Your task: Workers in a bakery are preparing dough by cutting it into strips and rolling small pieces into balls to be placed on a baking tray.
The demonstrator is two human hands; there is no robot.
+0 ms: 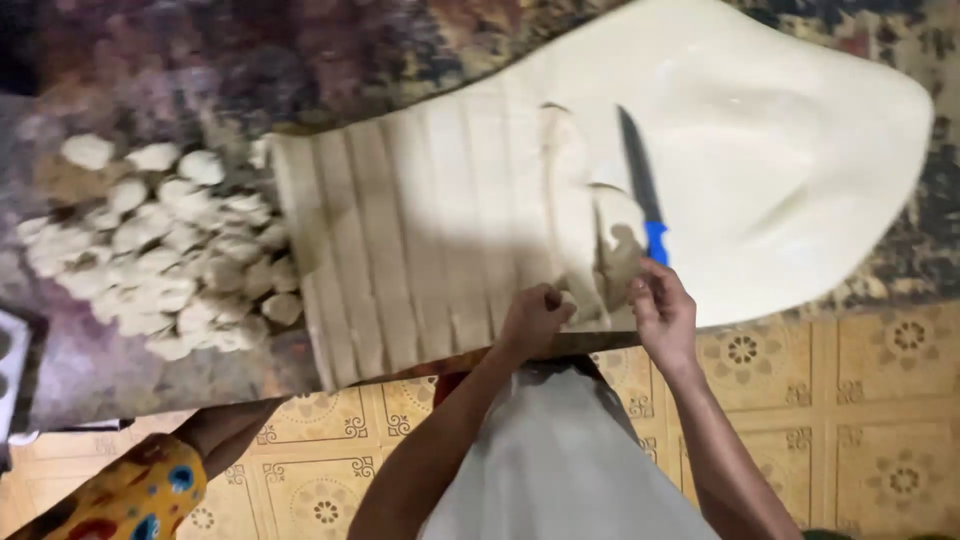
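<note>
A large pale sheet of dough (760, 150) lies on a dark patterned counter (300, 50). Its left part (420, 230) is cut into several long strips. A knife with a blue handle (645, 190) rests on the dough, blade pointing away from me. My left hand (530, 320) pinches the near end of a strip at the counter's front edge. My right hand (662, 312) is just below the knife handle and holds a small piece of dough (615, 265) lifted from a strip.
A heap of small dough lumps (160, 250) sits on the counter to the left. Below the counter edge is a yellow tiled floor (850, 400). A person's arm in a yellow patterned sleeve (130, 495) shows at bottom left.
</note>
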